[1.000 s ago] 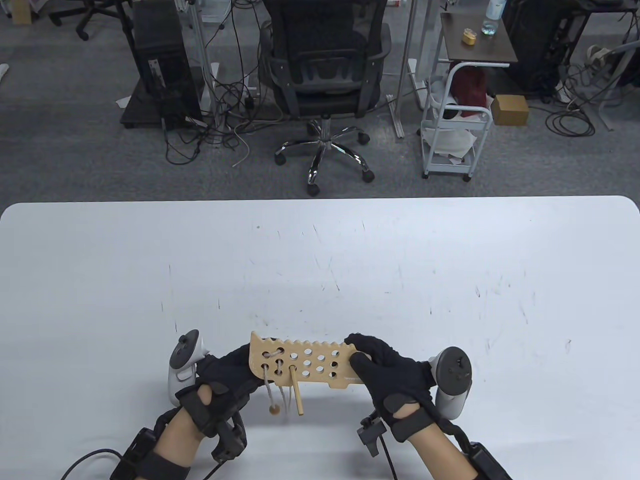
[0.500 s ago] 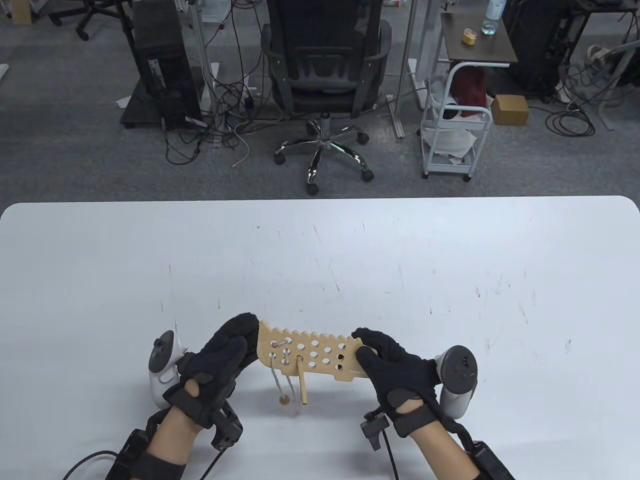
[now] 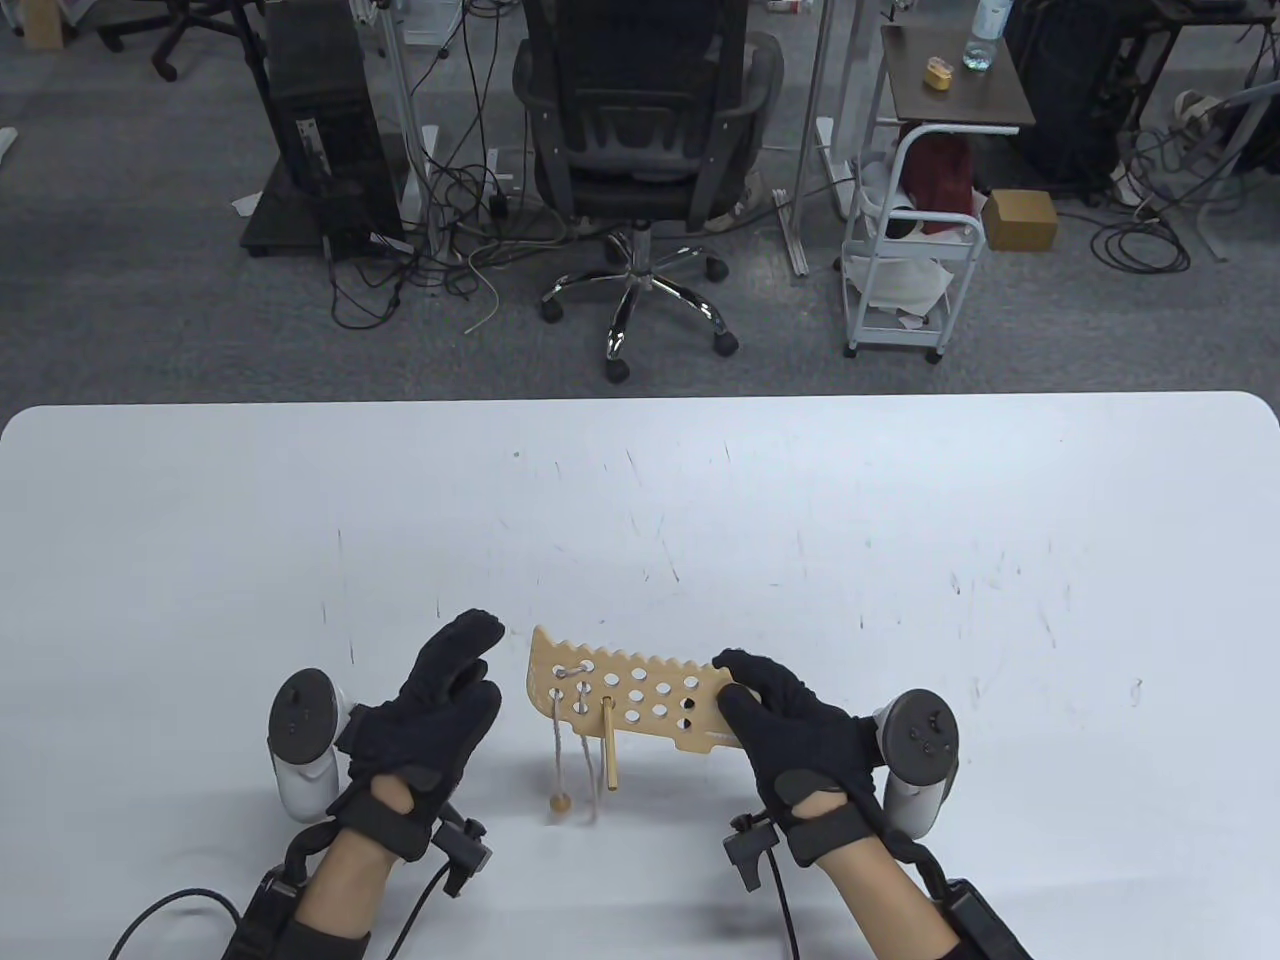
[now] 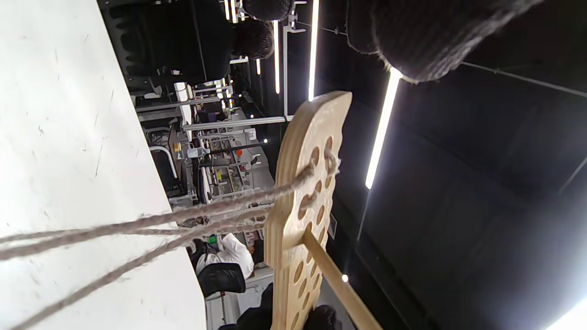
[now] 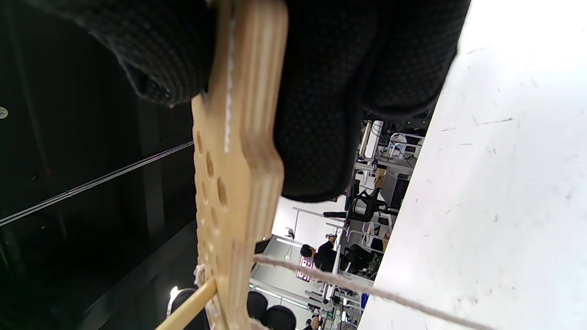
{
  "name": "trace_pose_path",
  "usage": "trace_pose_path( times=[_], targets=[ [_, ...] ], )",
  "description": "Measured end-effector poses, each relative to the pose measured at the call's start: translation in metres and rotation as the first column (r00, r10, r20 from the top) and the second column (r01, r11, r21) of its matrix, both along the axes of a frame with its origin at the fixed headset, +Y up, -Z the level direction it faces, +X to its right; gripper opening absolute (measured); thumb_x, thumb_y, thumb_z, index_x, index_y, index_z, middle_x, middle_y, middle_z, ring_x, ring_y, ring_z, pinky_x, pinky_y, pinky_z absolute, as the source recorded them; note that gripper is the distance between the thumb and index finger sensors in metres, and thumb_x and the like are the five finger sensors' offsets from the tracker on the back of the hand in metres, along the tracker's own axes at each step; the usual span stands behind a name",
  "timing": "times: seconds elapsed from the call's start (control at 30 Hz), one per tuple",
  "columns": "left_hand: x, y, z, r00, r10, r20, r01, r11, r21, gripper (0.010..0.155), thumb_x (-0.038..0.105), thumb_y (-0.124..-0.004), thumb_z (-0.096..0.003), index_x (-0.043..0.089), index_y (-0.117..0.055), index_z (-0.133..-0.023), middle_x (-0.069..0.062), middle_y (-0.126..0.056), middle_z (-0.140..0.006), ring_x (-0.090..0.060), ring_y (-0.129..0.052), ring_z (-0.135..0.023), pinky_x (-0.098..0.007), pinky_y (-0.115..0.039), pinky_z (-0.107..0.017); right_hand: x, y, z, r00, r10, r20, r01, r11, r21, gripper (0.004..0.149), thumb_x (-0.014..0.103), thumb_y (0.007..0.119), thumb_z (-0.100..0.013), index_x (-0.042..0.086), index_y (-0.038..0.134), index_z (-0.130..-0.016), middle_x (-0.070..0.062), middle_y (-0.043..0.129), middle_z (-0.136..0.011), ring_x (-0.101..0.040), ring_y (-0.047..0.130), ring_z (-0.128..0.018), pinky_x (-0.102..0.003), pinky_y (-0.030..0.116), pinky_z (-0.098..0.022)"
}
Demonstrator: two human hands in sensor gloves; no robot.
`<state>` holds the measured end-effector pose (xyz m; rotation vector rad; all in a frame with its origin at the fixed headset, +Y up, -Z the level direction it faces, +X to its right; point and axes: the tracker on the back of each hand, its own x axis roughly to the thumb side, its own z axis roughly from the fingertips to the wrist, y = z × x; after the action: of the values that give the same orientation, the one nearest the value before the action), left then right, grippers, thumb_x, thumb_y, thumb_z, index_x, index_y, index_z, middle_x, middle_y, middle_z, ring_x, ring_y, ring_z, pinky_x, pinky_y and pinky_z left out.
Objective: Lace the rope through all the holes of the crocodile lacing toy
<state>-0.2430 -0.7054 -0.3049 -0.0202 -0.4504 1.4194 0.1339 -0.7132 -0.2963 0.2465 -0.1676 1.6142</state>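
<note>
The white, scuffed worktop carries nothing but shadows; the crocodile lacing toy is held above it, near the middle of the near edge. Since the earlier frames the left hand has been taken off the toy's left end: it is now seen just beside that end, apart from it, with its fingers spread loosely and nothing held. The office chair beyond the far edge has been turned slightly as well.

The toy is gripped at its right end by the right hand, whose fingers are pinched on both faces of the board. The toy is a flat, pale plywood plank with a saw-toothed upper edge and rows of round holes; layered plies are visible on its rim in the right wrist view.

A twisted, fibrous beige rope is laced through the leftmost holes, and its strands are left hanging toward the worktop. A smooth wooden needle stick is lodged in a lower hole, sloping down. A small round wooden bead is carried at the end of one strand.
</note>
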Motion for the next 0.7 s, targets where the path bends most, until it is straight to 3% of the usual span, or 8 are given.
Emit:
trace_pose_path(
  times=[0.27, 0.7],
  targets=[
    [0.014, 0.011, 0.011, 0.974, -0.220, -0.061, 0.227, 0.963, 0.143, 0.063, 0.053, -0.085, -0.0423, 0.058, -0.061, -0.100, -0.001, -0.020, -0.119, -0.036, -0.005, -0.110, -0.060, -0.026, -0.080, 0.000, -0.001, 0.000, 1.000, 0.022, 0.020, -0.022, 1.000, -0.021, 0.047, 0.037, 0.084, -0.044, 0.011, 0.081, -0.084, -0.004, 0.105, -0.066, -0.023, 0.112, -0.045, -0.042, 0.085, -0.044],
    [0.038, 0.014, 0.025, 0.845, -0.505, -0.175, 0.534, 0.791, 0.297, 0.063, 0.052, -0.092, -0.0380, 0.059, -0.068, -0.096, 0.002, -0.017, -0.119, -0.035, -0.001, -0.109, -0.061, -0.018, -0.080, -0.005, -0.004, 0.002, 0.999, 0.043, 0.013, -0.042, 0.998, -0.049, 0.047, 0.036, 0.084, -0.045, 0.011, 0.081, -0.084, -0.004, 0.105, -0.065, -0.023, 0.112, -0.045, -0.042, 0.085, -0.044]
  ],
)
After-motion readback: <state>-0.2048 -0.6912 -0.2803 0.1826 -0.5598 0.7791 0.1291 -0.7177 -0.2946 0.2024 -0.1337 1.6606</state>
